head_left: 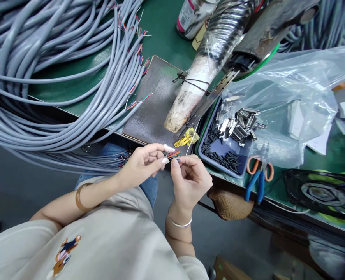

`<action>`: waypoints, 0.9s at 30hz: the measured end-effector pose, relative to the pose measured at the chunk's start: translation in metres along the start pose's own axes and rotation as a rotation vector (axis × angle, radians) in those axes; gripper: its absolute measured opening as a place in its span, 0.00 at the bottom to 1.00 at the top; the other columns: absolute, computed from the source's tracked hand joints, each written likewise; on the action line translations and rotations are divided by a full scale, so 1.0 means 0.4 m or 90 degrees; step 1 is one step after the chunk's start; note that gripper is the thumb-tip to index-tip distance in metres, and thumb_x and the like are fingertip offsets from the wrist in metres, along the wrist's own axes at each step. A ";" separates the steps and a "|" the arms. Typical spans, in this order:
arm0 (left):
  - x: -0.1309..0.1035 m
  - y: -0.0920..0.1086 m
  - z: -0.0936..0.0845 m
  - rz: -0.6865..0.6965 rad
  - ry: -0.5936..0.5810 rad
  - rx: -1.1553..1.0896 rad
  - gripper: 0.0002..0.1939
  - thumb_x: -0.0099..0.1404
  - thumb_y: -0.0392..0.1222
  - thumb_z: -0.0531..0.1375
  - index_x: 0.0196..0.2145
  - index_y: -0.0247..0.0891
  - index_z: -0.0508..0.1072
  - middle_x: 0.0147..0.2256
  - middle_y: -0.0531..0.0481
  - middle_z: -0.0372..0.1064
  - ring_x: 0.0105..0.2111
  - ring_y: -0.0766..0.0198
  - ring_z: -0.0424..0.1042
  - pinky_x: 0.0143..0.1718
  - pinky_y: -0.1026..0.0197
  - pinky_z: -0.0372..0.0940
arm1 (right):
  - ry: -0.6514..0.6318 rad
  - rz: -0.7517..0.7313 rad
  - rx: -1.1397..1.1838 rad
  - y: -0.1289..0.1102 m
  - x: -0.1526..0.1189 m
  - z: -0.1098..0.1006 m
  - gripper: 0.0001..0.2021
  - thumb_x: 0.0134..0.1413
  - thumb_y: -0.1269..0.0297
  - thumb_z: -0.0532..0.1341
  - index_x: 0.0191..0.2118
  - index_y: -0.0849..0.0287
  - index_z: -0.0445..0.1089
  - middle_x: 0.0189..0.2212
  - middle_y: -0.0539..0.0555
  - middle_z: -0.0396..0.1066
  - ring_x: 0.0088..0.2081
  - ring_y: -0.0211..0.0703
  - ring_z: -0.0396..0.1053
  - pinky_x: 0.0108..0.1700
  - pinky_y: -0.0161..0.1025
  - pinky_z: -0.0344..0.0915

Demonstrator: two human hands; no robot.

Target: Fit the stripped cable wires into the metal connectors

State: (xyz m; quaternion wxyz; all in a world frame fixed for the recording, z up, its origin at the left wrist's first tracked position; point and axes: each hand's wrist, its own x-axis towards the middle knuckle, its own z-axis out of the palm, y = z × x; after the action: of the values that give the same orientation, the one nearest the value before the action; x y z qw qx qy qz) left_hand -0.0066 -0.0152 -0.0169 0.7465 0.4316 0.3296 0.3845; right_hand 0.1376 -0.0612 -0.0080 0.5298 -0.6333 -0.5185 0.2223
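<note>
My left hand [145, 163], with white coverings on its thumb and forefinger tips, pinches the end of a grey cable whose thin coloured wires [174, 154] fan out to the right. Facing it, my right hand [190, 177] has thumb and forefinger closed on a blue wire from the same bunch. Both hands are in front of the table edge, fingertips close together. Just beyond them a yellow clip-like tool [182, 140] rests on a dark board [152, 101]. Grey cables with stripped ends [114, 77] lie to the left.
A blue tray [223, 163] holds metal connectors [239, 124] and small black parts. Blue-handled pliers [257, 182] and orange-handled scissors [270, 172] lie beside it. A wrapped duct [190, 89] slants over the board. Clear plastic [301, 85] and a black fan [324, 192] are at right.
</note>
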 end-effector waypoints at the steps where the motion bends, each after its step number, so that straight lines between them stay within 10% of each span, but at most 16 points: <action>1: 0.003 0.001 0.000 -0.016 -0.008 -0.040 0.11 0.66 0.44 0.67 0.42 0.34 0.77 0.24 0.57 0.67 0.19 0.74 0.61 0.21 0.70 0.59 | 0.003 -0.001 0.009 0.001 -0.002 0.003 0.06 0.59 0.66 0.68 0.31 0.56 0.74 0.24 0.44 0.65 0.20 0.28 0.50 0.22 0.32 0.47; 9: 0.003 0.007 0.019 0.077 0.063 -0.053 0.08 0.61 0.39 0.70 0.32 0.36 0.74 0.26 0.57 0.69 0.22 0.74 0.65 0.27 0.69 0.64 | -0.032 0.088 0.107 0.006 0.003 0.008 0.10 0.59 0.59 0.68 0.30 0.56 0.73 0.24 0.45 0.68 0.21 0.30 0.59 0.23 0.31 0.56; 16: 0.009 0.037 0.009 0.016 0.063 -0.083 0.13 0.58 0.41 0.71 0.31 0.36 0.71 0.22 0.59 0.65 0.20 0.75 0.57 0.22 0.70 0.56 | 0.121 -0.079 0.004 -0.001 0.000 -0.024 0.09 0.67 0.58 0.62 0.40 0.54 0.79 0.21 0.44 0.68 0.19 0.33 0.63 0.22 0.33 0.57; 27: 0.009 0.033 -0.003 0.013 0.071 -0.094 0.18 0.58 0.48 0.73 0.30 0.37 0.69 0.20 0.62 0.59 0.17 0.77 0.51 0.19 0.70 0.52 | -0.050 -0.238 -0.212 -0.009 -0.016 -0.035 0.08 0.64 0.69 0.64 0.44 0.49 0.80 0.22 0.45 0.70 0.19 0.33 0.63 0.24 0.34 0.60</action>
State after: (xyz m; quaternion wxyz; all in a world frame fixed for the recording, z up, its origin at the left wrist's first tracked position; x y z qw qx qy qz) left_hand -0.0098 -0.0071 -0.0061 0.7527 0.3567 0.3369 0.4390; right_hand 0.1454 -0.0735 -0.0019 0.4298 -0.5955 -0.6763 0.0565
